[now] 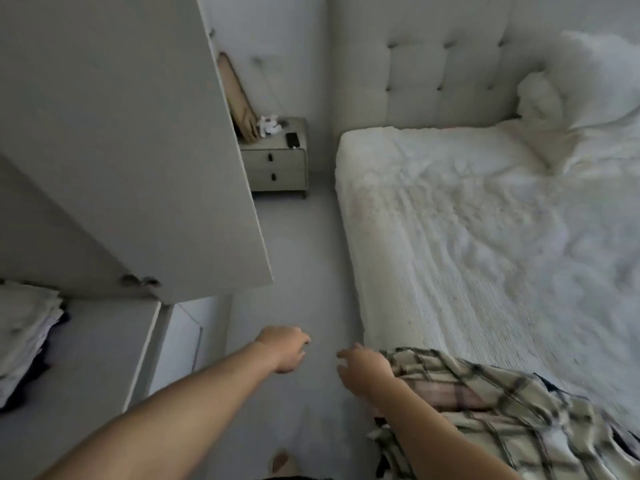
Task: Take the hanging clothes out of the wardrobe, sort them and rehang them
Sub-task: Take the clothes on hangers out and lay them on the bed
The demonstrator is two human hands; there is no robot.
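Plaid shirt (491, 414) heaped on the bed's (433, 237) near corner, soft and light (likely to slump), best pinched at collar or shoulders; left hand (285, 348) and right hand (363, 370) loosely curled, holding nothing.

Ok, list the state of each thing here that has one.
Wardrobe door: open.
Plaid shirt: lying at the bed's near corner, under the right arm.
Nightstand: both drawers shut.
Folded clothes: stacked on the shelf.
Left hand: empty, fingers loosely curled.
Right hand: empty, fingers loosely curled.
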